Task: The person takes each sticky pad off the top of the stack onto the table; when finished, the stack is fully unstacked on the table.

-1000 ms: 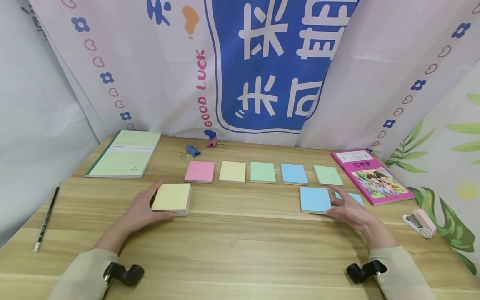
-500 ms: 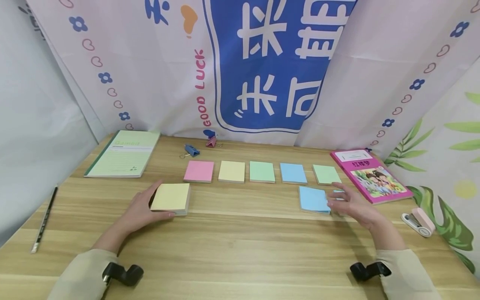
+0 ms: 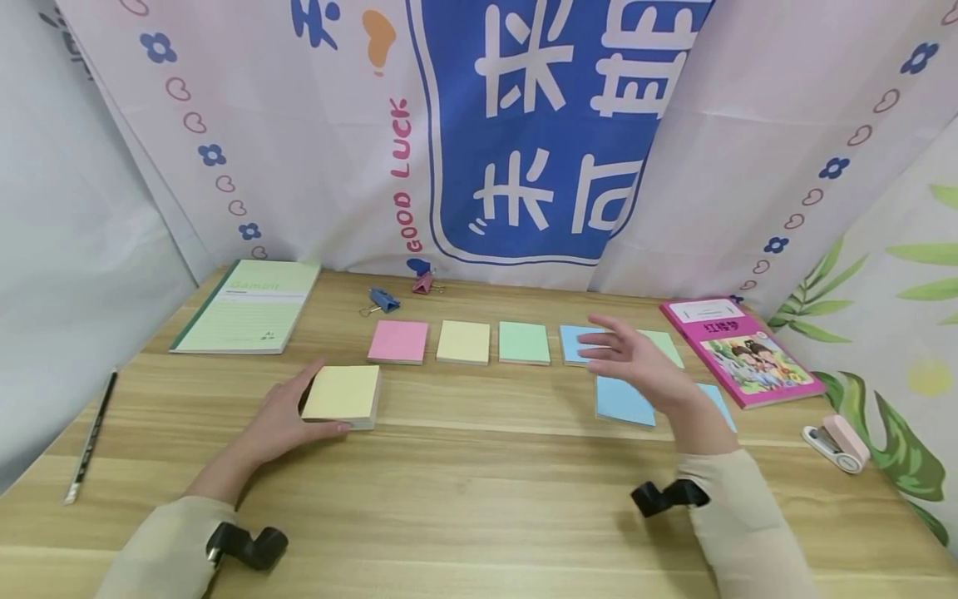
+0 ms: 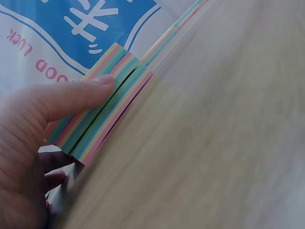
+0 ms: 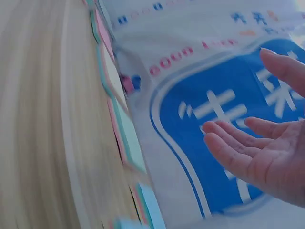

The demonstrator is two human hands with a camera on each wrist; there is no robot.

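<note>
My left hand [image 3: 283, 418] grips a thick stack of sticky note pads [image 3: 342, 393], yellow on top, at the left of the table. In the left wrist view the thumb lies along the stack's striped edges [image 4: 102, 107], and thin gaps show between the pads. My right hand [image 3: 638, 363] is raised with nothing in it, its fingers spread. It hovers over a blue sticky note pad [image 3: 624, 403] and partly covers a blue pad [image 3: 573, 345] and a green pad [image 3: 664, 346] in the back row. A second front blue pad [image 3: 716, 403] shows behind the wrist.
Pink [image 3: 399, 342], yellow [image 3: 464, 343] and green [image 3: 524, 344] pads continue the back row. Behind are blue [image 3: 384, 300] and pink [image 3: 423, 284] binder clips. A notebook [image 3: 250, 308] and pencil [image 3: 91, 437] lie left; a pink book [image 3: 741, 353] and stapler [image 3: 837, 445] lie right.
My right hand has let go of the front blue pad, lifted and moved left over the pads. That pad now sits slightly turned. The left hand has stayed on its stack.
</note>
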